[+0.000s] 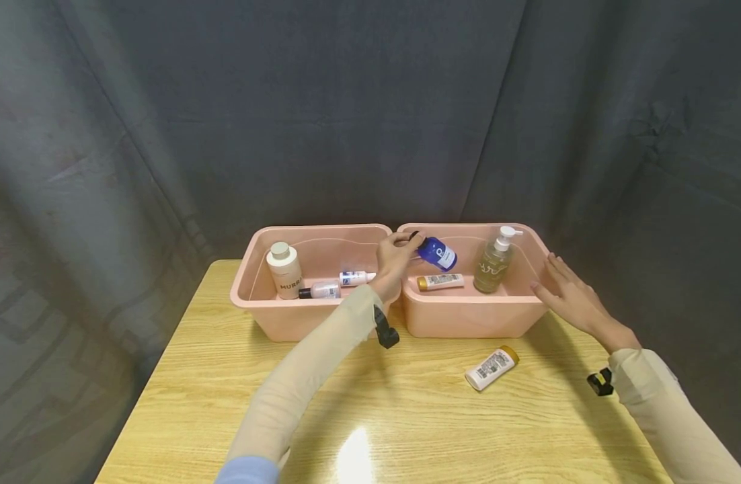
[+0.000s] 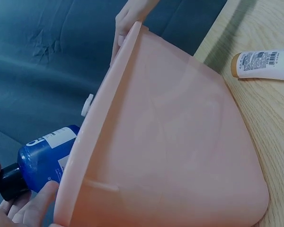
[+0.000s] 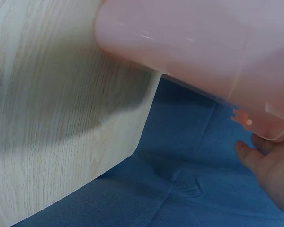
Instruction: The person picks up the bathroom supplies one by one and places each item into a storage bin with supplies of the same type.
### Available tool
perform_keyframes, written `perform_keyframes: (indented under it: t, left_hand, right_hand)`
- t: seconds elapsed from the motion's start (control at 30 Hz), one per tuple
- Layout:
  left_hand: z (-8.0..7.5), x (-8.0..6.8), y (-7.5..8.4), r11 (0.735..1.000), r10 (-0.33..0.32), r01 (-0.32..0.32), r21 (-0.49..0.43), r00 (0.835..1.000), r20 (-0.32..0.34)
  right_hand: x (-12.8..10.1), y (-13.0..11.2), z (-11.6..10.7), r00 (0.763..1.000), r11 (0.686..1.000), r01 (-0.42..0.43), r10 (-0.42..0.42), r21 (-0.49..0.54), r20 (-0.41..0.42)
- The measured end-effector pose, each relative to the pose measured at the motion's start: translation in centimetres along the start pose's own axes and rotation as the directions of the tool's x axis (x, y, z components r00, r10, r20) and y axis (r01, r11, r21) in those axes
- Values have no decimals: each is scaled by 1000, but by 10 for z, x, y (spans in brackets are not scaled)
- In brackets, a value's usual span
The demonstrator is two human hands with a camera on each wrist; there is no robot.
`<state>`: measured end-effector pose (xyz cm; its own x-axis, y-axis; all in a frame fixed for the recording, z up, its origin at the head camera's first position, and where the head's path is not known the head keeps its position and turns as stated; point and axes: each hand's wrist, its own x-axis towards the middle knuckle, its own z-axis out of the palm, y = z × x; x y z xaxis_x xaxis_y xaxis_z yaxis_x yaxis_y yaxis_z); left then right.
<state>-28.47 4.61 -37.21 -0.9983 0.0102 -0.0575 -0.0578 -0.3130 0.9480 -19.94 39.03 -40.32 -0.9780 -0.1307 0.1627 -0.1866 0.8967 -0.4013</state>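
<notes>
In the head view my left hand (image 1: 393, 259) pinches the black cap of a blue bottle (image 1: 438, 254). The bottle tilts over the inside of the right pink bin (image 1: 467, 316). The left wrist view shows fingers about the cap and the blue bottle (image 2: 47, 153) partly behind the bin's rim. My right hand (image 1: 569, 296) touches the right end of that bin, its fingers extended along the rim. Inside the bin, a greenish pump bottle (image 1: 492, 267) stands upright and a white tube with a gold cap (image 1: 441, 281) lies on the floor.
A second pink bin (image 1: 298, 321) stands at left, holding a white bottle (image 1: 285, 272), a dark-capped clear bottle (image 1: 325, 290) and a small white tube (image 1: 354, 278). Another gold-capped white tube (image 1: 490, 369) lies on the wooden table (image 1: 431, 417). Grey curtain (image 1: 322, 121) hangs behind.
</notes>
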Motion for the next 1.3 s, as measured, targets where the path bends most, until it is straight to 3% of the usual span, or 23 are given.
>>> perform_keyframes:
  t: [0.27,0.47,0.8,1.3]
  left_hand:
    - [-3,7,-8,1000,-24,24,9,998,-62]
    - [-3,8,-6,999,-36,36,4,997,-70]
    - [-5,15,-4,990,24,-10,138,995,-96]
    - [1,21,-1,993,-4,15,119,995,-97]
  right_hand:
    - [0,0,-1,1000,1000,10,-10,-5,-11]
    - [0,2,0,1000,1000,19,-19,-3,-9]
    - [1,2,0,1000,1000,23,-23,-10,-14]
    - [1,2,0,1000,1000,1,-1,-4,-7]
